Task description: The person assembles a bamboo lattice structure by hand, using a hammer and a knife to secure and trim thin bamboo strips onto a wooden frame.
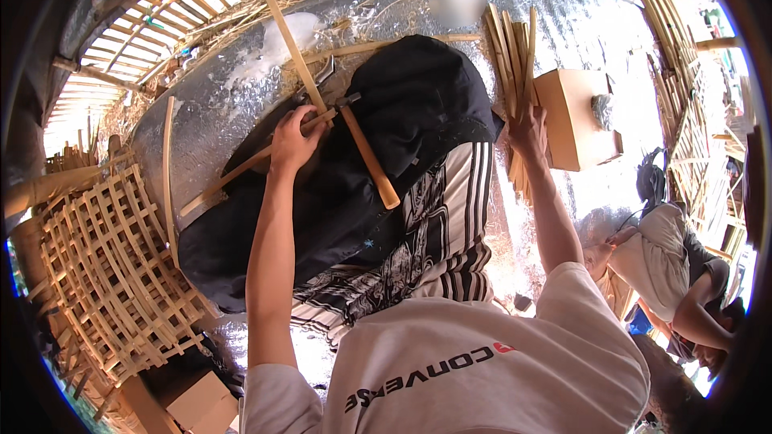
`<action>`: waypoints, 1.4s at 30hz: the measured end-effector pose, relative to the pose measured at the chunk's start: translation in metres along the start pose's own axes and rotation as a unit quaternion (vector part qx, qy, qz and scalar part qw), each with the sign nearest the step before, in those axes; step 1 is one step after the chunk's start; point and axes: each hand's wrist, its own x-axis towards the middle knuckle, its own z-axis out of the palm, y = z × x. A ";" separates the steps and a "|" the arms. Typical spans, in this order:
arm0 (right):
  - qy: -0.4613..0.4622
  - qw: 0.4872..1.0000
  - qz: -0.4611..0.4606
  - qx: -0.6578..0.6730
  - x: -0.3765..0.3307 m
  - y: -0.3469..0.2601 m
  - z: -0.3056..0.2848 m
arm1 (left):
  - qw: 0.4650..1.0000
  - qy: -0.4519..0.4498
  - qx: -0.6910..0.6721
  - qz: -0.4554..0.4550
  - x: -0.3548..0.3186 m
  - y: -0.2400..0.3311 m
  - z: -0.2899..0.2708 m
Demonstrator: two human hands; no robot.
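Observation:
My left hand (293, 141) is closed on a long bamboo strip (241, 169) that crosses a second, upright bamboo strip (293, 48) over a black cloth (338, 177) on my lap. A hammer with a wooden handle (370, 157) lies on the cloth just right of that hand. My right hand (528, 130) reaches out to a bundle of bamboo strips (511, 64) on the silver mat (209, 104) and rests on them; its grip is hidden.
A woven bamboo lattice panel (112, 273) lies at the left. A cardboard box (575, 116) sits right of the bundle. Another person (667, 265) crouches at the lower right. Curved bamboo frames (145, 24) ring the mat. A small box (201, 402) lies below.

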 end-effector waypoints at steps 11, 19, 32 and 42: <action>-0.044 0.986 0.129 0.098 0.006 0.003 -0.004 | 1.000 0.005 -0.006 -0.003 0.001 -0.002 0.000; -0.046 0.956 0.193 0.217 -0.001 0.024 0.010 | 0.999 0.022 -0.015 0.020 0.004 0.002 -0.005; 0.100 0.973 0.148 0.143 -0.013 0.049 0.010 | 1.000 0.011 -0.016 0.007 0.005 0.009 0.001; 0.011 0.993 0.093 -0.073 -0.011 0.006 0.000 | 1.000 0.015 0.003 0.014 -0.001 -0.003 0.000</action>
